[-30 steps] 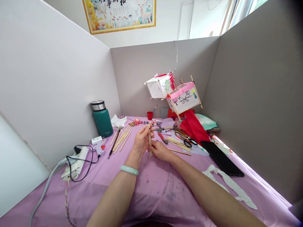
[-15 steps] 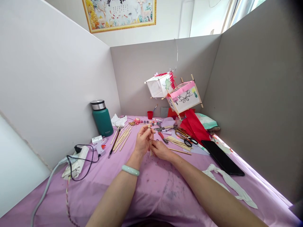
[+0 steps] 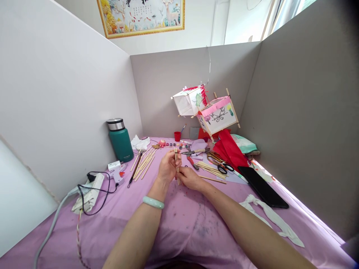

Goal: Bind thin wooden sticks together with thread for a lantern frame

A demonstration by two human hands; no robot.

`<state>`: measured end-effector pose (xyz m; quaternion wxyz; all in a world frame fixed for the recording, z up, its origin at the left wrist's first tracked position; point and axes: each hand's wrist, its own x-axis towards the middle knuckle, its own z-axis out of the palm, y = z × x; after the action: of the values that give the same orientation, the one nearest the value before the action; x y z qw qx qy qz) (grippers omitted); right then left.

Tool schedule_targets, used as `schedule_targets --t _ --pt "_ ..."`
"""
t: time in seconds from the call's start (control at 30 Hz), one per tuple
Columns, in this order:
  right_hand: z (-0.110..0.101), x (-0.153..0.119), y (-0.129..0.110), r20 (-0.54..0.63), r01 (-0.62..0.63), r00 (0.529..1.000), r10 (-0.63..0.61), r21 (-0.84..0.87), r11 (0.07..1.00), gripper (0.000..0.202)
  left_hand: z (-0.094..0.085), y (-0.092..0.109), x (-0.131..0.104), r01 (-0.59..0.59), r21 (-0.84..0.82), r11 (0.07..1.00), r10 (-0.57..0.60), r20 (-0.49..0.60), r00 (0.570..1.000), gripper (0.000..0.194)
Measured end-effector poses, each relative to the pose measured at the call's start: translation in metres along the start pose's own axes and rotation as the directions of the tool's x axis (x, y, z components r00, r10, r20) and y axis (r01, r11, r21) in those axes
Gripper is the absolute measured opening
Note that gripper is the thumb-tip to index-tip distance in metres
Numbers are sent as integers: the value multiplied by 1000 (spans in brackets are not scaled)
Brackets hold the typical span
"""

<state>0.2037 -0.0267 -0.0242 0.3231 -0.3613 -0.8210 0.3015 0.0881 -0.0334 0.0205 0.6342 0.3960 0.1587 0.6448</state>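
Note:
Between my hands, a small bundle of thin wooden sticks [image 3: 176, 158] stands nearly upright, with a dark band near its top. My left hand [image 3: 167, 166] is closed around the upper part, a pale green bangle [image 3: 153, 202] on its wrist. Lower down, my right hand [image 3: 189, 177] pinches the same sticks. How many sticks there are, I cannot tell. Just beyond my hands lie pliers with a long nose [image 3: 193, 152] and a red-handled tool [image 3: 193, 163]. More loose sticks [image 3: 211, 169] rest to the right, and another group [image 3: 145, 164] to the left.
Two paper lanterns [image 3: 218, 114] hang at the back. Scissors [image 3: 222, 169], red cloth [image 3: 230, 149] and a black tablet [image 3: 263, 186] lie on the right. A green bottle [image 3: 121, 144], a glue gun [image 3: 117, 173] and a power strip [image 3: 89, 194] with cables occupy the left. Grey partitions enclose the table.
My left hand's fingers have shifted on the sticks, so more of the upper bundle and its dark band shows. My right hand has stayed nearly in place.

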Motion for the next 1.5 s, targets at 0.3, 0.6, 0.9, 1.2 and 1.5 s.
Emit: schedule_targets --t 0.3,0.6,0.9,1.2,1.5 --pt "-1 0 -2 5 -28 1000 28 0 1000 18 2 0 3 -7 20 1000 7 -18 1000 16" --pt "1 0 4 -7 1 1000 -1 -20 1000 18 5 0 2 -13 34 999 15 -39 999 18" --pt "-3 -2 -5 -2 -3 1000 3 -37 999 19 11 1 -1 -22 85 996 24 -19 1000 12" --pt "2 1 6 -19 12 1000 -12 -5 1000 19 7 -13 -1 -178 326 928 195 -19 981 19" --pt "2 1 7 -35 42 999 -42 -23 999 19 5 -17 -2 -225 390 893 241 9 971 19"
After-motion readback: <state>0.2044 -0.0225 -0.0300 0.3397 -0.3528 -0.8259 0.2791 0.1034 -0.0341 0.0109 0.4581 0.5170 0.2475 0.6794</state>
